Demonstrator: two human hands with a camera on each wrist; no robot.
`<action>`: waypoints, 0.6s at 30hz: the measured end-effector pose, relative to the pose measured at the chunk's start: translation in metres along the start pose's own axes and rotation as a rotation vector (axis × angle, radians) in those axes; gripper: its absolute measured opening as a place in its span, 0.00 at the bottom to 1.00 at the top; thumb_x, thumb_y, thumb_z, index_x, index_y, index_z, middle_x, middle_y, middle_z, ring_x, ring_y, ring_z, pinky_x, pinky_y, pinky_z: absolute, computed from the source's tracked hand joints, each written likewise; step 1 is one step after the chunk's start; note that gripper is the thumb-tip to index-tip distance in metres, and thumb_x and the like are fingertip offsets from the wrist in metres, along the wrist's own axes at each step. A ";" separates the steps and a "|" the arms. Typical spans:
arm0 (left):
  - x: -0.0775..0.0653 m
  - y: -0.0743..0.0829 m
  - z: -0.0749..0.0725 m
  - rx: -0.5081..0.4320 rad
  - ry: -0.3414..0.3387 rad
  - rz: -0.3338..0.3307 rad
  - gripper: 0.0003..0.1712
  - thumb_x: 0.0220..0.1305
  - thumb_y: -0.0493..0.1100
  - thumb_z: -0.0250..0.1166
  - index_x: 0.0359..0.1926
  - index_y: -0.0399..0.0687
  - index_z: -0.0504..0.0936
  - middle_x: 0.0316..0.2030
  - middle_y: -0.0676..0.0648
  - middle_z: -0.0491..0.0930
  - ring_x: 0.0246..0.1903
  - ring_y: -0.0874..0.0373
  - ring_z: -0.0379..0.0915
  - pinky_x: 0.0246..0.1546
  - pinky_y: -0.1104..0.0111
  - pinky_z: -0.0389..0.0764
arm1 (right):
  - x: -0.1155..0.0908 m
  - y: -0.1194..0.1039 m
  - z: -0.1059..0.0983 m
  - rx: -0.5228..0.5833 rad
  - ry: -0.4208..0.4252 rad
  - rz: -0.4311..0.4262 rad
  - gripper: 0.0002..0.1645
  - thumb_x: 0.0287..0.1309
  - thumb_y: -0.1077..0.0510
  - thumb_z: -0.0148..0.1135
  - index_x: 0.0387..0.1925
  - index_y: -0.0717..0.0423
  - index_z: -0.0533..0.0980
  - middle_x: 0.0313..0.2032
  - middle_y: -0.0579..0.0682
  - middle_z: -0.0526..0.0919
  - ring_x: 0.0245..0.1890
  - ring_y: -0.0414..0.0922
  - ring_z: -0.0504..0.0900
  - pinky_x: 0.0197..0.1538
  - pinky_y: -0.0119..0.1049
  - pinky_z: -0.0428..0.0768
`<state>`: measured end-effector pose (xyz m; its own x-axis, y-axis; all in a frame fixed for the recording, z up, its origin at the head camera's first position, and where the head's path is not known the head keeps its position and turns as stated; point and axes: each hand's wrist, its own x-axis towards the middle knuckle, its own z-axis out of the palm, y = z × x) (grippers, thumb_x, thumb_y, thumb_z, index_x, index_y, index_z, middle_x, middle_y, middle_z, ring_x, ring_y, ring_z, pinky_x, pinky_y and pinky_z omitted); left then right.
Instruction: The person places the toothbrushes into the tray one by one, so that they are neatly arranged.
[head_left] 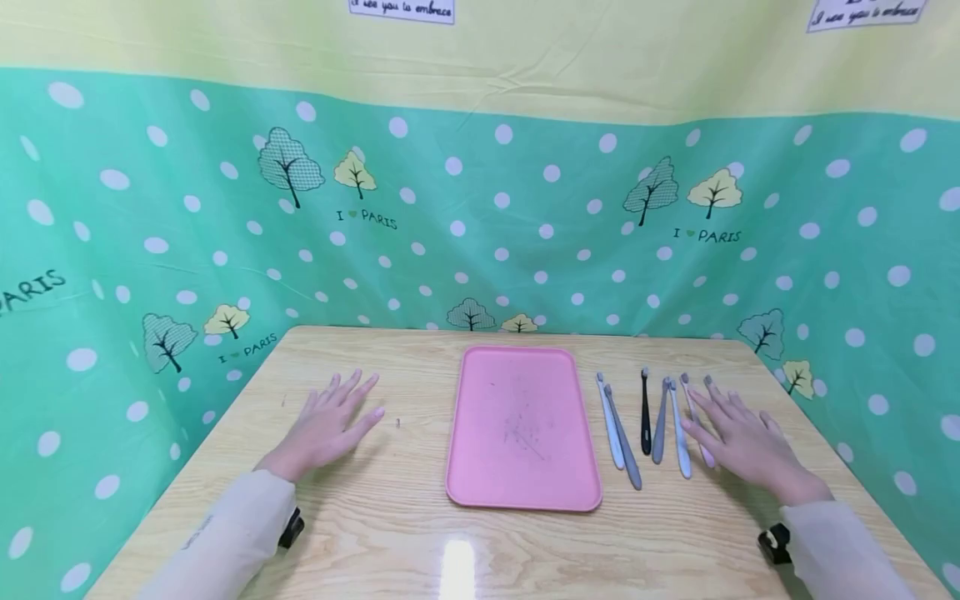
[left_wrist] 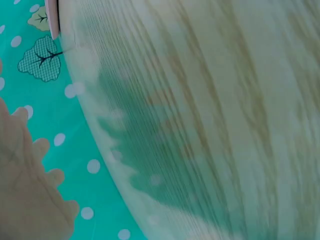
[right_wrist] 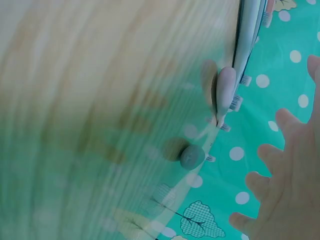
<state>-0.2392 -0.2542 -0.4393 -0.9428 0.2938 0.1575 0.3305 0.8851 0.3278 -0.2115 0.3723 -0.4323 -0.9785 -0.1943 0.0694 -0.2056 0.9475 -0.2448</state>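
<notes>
- My two hands well apart, one at each side of the wooden table.
- Left hand: palm down, fingers spread and straight, thumb out toward the tray; over bare wood.
- Right hand: fingers also spread, palm down, at the right end of a loose row of toothbrushes. In the right wrist view it stands apart from the handle ends.
- Pink tray: lies flat between my hands, long side running away from me; dark marks on its floor.
- Toothbrushes, all right of the tray, heads toward the far edge. From the left: light blue toothbrush, then grey toothbrush close beside it, slanting.
- Small gap, then black toothbrush, blue-grey toothbrush, pale blue toothbrush.
- Pink toothbrush next, by my right thumb. A last grey brush head shows past my fingertips; its handle is hidden by my hand in the head view.
- Behind: green dotted cloth, printed trees.
- Pale sleeves on both arms.
</notes>
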 end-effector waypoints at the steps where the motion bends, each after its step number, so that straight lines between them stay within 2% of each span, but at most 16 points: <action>1: 0.000 0.001 0.001 -0.008 0.002 0.002 0.41 0.75 0.67 0.45 0.79 0.53 0.54 0.77 0.36 0.48 0.73 0.29 0.36 0.65 0.30 0.37 | 0.000 0.000 0.000 0.002 -0.002 0.000 0.44 0.74 0.34 0.43 0.81 0.45 0.44 0.76 0.67 0.44 0.70 0.76 0.44 0.59 0.81 0.38; 8: 0.006 0.003 0.008 -0.085 0.023 0.062 0.40 0.76 0.63 0.47 0.79 0.51 0.53 0.76 0.35 0.51 0.71 0.27 0.44 0.64 0.29 0.46 | 0.001 -0.003 0.001 0.023 -0.001 -0.010 0.43 0.75 0.34 0.41 0.80 0.46 0.44 0.76 0.67 0.43 0.71 0.75 0.46 0.59 0.81 0.39; 18: 0.015 0.022 0.015 -0.272 -0.030 0.086 0.41 0.76 0.61 0.50 0.80 0.51 0.49 0.76 0.39 0.53 0.72 0.37 0.53 0.66 0.38 0.55 | 0.003 -0.010 0.007 0.046 0.018 -0.049 0.41 0.75 0.35 0.43 0.79 0.48 0.50 0.75 0.67 0.51 0.72 0.72 0.49 0.60 0.80 0.43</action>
<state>-0.2471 -0.2249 -0.4434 -0.9105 0.3775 0.1689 0.4046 0.7283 0.5531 -0.2128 0.3604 -0.4366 -0.9670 -0.2349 0.0991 -0.2538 0.9244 -0.2847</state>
